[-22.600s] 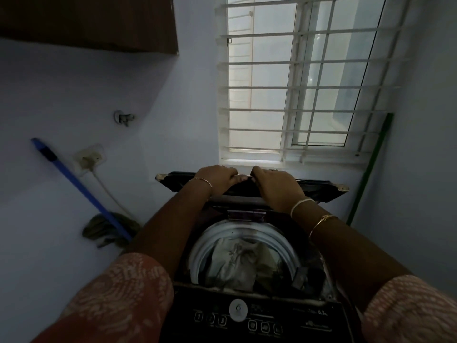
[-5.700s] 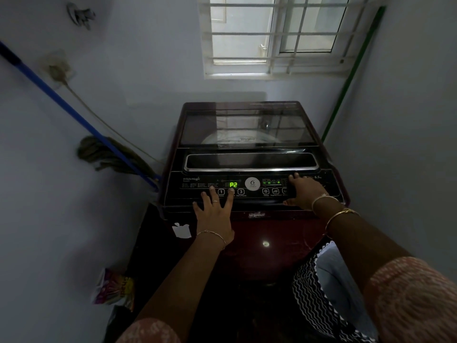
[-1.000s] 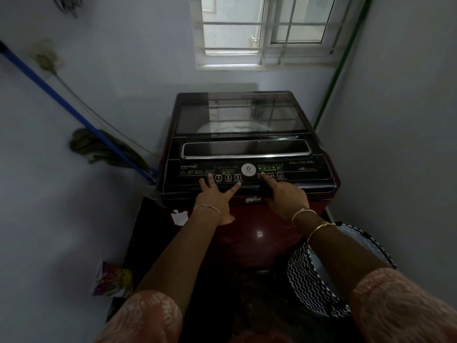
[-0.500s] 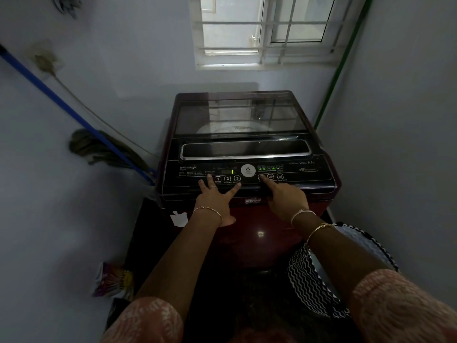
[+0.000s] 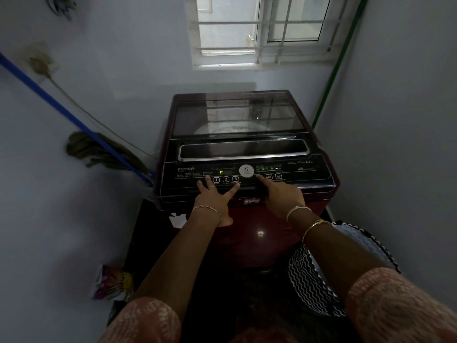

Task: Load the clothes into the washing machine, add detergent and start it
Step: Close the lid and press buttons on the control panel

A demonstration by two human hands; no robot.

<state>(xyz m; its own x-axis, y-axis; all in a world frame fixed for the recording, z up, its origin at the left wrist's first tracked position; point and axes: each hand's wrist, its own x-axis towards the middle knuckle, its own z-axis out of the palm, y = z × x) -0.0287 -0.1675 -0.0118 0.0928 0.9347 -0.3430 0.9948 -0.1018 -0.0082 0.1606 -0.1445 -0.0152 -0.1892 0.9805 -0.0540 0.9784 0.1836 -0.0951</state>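
dark-red top-loading washing machine (image 5: 247,219) at 12 o'clock, lid down | left hand (image 5: 214,200) spread flat beside numbered buttons | right hand (image 5: 282,194) forefinger out, pressing panel | risk: splayed left fingers brush a button, altering programme

Dark floor (image 5: 148,233) carries washing machine (image 5: 247,226) and basket (image 5: 319,288).

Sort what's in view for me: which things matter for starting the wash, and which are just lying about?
Job: washing machine with lid shut; control panel; left hand resting spread; right hand, finger on a button; laundry basket; detergent packet.

Lying about: blue-handled mop; green pole; window.
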